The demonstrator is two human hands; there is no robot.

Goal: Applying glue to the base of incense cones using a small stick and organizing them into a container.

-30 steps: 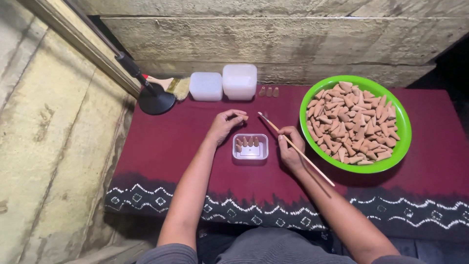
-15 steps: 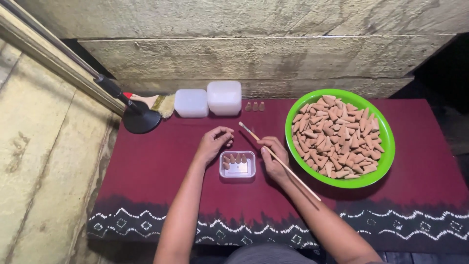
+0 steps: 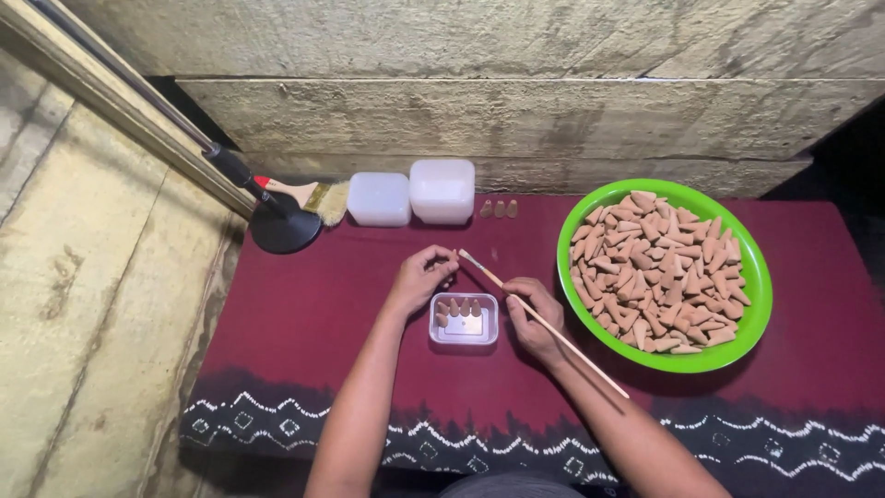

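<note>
Maroon cloth (image 3: 304, 323) under two hands at a small clear tray (image 3: 464, 320) of brown cones (image 3: 459, 307).

Left hand (image 3: 422, 277) is closed, fingertips pinched just above the tray's far edge; what they pinch is too small to tell. Right hand (image 3: 535, 318) grips a thin stick (image 3: 542, 323) like a pen, its tip pointing toward the left fingers, its tail slanting back over the wrist. A row of cones stands along the tray's far side. Just right, a green bowl (image 3: 751, 314) is heaped with cones. Behind, by the wall: two white tubs (image 3: 415, 194), three loose cones (image 3: 498, 209), a brush (image 3: 309, 194) and a black stand base (image 3: 284, 229).
</note>
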